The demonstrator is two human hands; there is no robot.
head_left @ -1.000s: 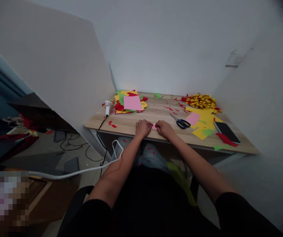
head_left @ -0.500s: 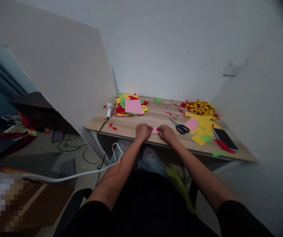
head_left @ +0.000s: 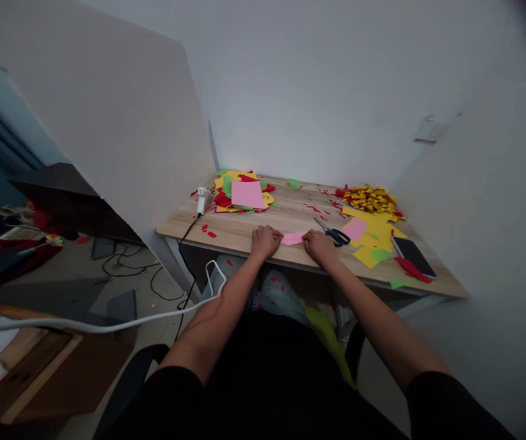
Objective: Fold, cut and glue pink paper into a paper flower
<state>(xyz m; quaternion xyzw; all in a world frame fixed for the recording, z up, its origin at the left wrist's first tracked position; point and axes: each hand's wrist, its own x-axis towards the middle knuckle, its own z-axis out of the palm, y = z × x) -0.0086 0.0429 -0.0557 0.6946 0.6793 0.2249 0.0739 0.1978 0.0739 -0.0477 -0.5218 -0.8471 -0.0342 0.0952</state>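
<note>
Between my hands, a small strip of pink paper (head_left: 293, 238) lies near the front edge of the wooden table (head_left: 281, 211). My left hand (head_left: 266, 241) pinches its left end, with the fingers curled. At the other end, my right hand (head_left: 318, 245) has its fingers closed on the paper. Just beyond the right hand lie scissors (head_left: 336, 236) with dark handles, blades pointing to the back left. Another pink paper piece (head_left: 355, 229) rests on yellow sheets (head_left: 382, 231) to the right.
At the back left is a pile of coloured paper topped by a pink sheet (head_left: 248, 194). A white device (head_left: 202, 201) with a black cable stands beside it. Yellow folded pieces (head_left: 369, 200) are heaped at the back right. A phone (head_left: 413, 256) lies at the right, partly under red paper.
My right hand has moved to the right, away from the left hand, along the pink paper. More of the strip now shows between them. The view has shifted slightly.
</note>
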